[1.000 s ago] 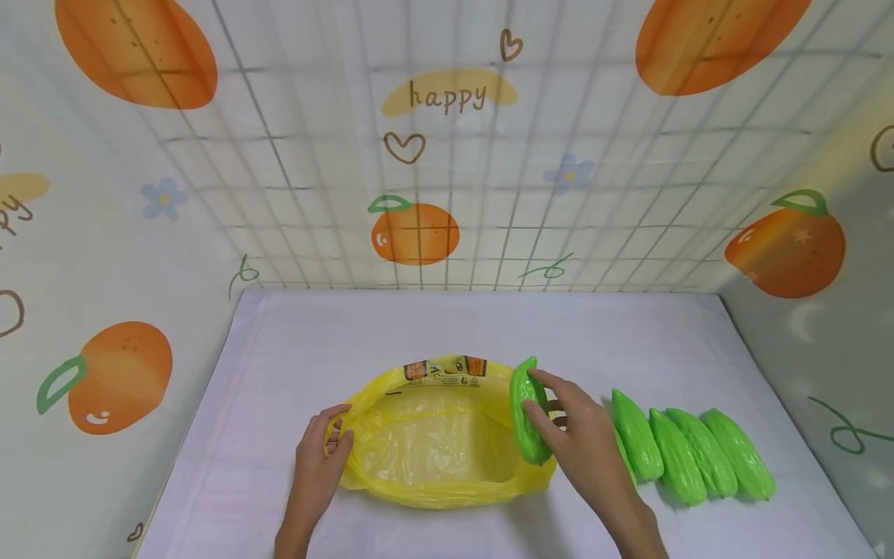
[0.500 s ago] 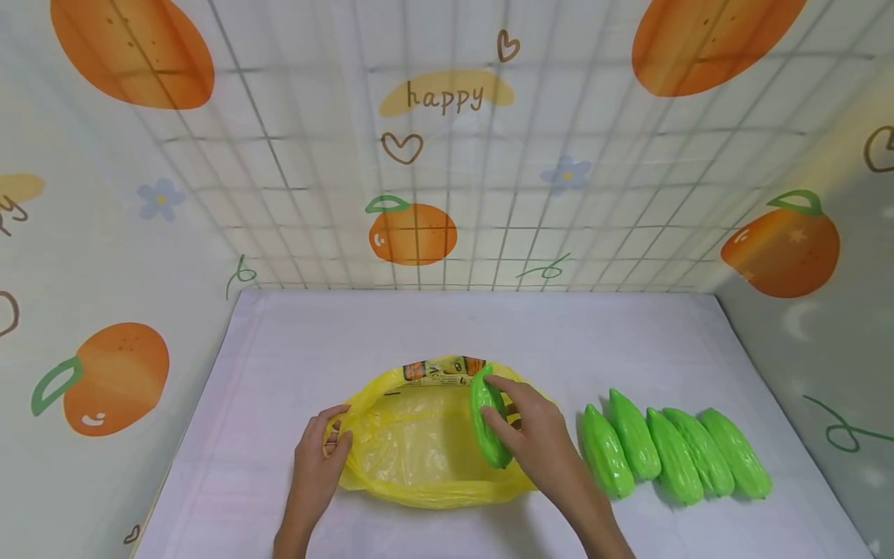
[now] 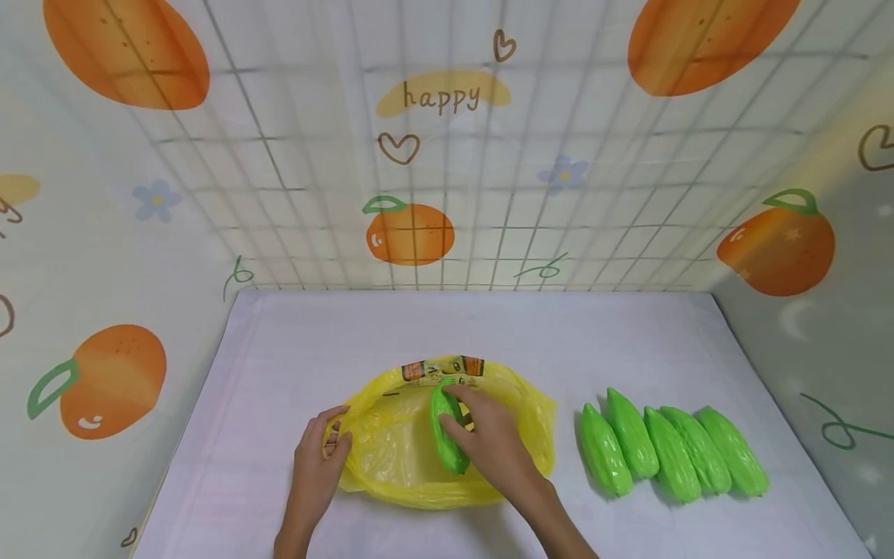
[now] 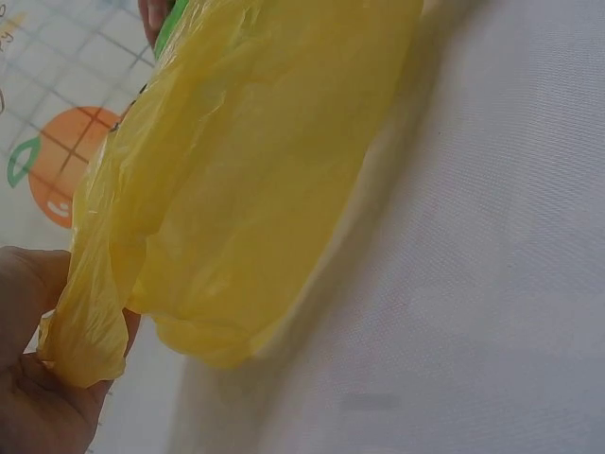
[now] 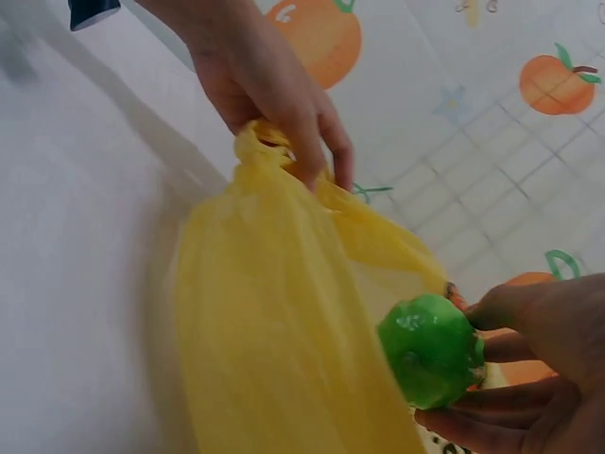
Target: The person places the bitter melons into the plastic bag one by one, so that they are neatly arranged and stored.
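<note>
1. Step in hand, as judged: loading of a green vegetable [image 3: 448, 454] into a yellow bag [image 3: 412, 495]; the piece is at the bag's mouth, over or just within the opening; exact depth cannot be told.
2. Next move, as judged: calls for lowering the piece to the bag's floor and letting go; the rim needs holding wide meanwhile, since the thin film could fold inward or catch on the knuckles.
3. Left hand [image 3: 323, 450], at the bag's left end; its fingers [image 5: 337, 147] are closed on the bunched rim, film pinched against the thumb; the near end of the mouth is thereby held up.
4. Right hand [image 3: 494, 446], reaching across the bag's right side; its fingers [image 5: 477, 433] are spread only by the vegetable's thickness and clamped on it, thumb on one side; the piece stands lengthwise away from the person, slightly tilted; contact with the bag cannot be confirmed.
5. Right of the bag, well apart from it: five similar vegetables [image 3: 671, 458], lying in a slanted row on the tabletop [image 3: 314, 326]; neither hand touches them.
6. Farthest: a printed backdrop [image 3: 482, 194] with oranges and grid lines; no bearing on the work.
</note>
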Demonstrator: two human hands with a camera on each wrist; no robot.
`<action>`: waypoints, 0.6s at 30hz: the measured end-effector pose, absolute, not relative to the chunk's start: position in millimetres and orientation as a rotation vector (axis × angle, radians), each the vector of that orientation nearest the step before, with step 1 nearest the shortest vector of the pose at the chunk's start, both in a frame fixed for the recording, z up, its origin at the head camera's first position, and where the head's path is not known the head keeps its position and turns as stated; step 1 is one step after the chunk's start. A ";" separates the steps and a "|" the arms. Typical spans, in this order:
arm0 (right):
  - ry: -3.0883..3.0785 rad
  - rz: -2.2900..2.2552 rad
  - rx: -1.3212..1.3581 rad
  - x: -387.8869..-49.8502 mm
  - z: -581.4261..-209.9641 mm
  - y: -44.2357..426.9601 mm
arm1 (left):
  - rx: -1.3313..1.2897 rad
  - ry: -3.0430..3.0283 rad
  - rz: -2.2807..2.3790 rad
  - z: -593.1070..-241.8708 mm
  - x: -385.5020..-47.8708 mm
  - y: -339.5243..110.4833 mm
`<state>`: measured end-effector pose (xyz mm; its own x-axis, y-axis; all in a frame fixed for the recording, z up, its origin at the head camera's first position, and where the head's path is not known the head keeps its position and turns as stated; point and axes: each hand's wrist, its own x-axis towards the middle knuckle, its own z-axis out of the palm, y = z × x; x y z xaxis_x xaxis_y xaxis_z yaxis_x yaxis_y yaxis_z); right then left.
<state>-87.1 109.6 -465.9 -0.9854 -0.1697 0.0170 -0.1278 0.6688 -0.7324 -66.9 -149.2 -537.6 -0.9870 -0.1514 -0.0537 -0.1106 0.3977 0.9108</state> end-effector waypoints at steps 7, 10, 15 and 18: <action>2.786 -1.263 -0.313 -92.4 -477.0 89.8 | 0.207 -2.589 -1.682 -539.6 -65.9 -149.3; 2.766 -1.253 -0.303 -95.3 -479.9 82.1 | 0.181 -2.590 -1.685 -540.3 -65.6 -150.0; 2.754 -1.270 -0.290 -100.6 -485.2 72.5 | 0.169 -2.602 -1.679 -539.9 -65.8 -149.7; 2.742 -1.282 -0.291 -105.1 -488.1 68.3 | 0.169 -2.608 -1.673 -539.3 -66.3 -149.2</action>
<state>-105.1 68.3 -488.1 -0.9767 -0.2144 -0.0100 -0.1298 0.6270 -0.7681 -66.3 -149.2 -539.3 -0.9934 -0.1119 -0.0263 -0.0705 0.4130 0.9080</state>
